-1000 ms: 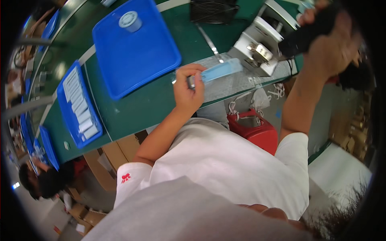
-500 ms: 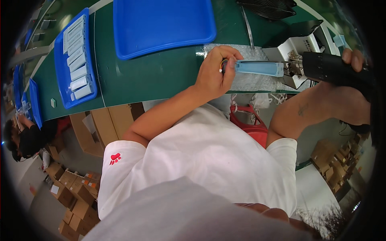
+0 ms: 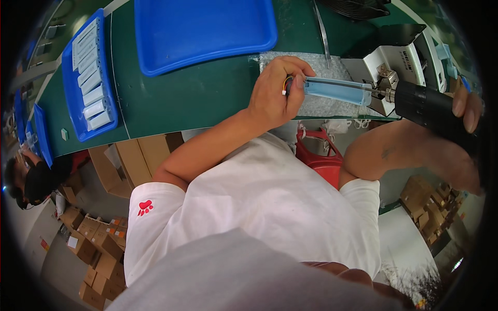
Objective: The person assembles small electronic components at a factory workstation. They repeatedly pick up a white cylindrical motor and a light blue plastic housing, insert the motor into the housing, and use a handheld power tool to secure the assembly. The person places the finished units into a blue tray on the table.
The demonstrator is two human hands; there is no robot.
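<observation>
My left hand (image 3: 280, 93) is closed around one end of a long light-blue plastic housing (image 3: 337, 92). Thin coloured wires with a small white connector (image 3: 284, 92) stick out beside its thumb. My right hand (image 3: 467, 110), at the right rim, grips a black electric screwdriver (image 3: 428, 103). The tool lies almost level, and its long thin bit runs along the open trough of the housing toward my left fingers. Where the bit's tip ends is hidden by those fingers. Behind the tool's nose stands a white and black box-shaped device (image 3: 399, 62) with metal parts on its front.
Bubble wrap (image 3: 306, 107) lies under the housing. A large blue tray (image 3: 207, 39) sits at the far middle, and a narrower blue tray (image 3: 113, 103) at left holds several pale-blue wrapped pieces. Metal tweezers (image 3: 322, 36) and a black mesh holder (image 3: 353, 7) lie farther back. Another person (image 3: 39, 176) works at far left.
The screwdriver has tilted and shifted slightly right and down, and more of its bit now shows along the housing. My left hand keeps its hold. The whole view has shifted a little.
</observation>
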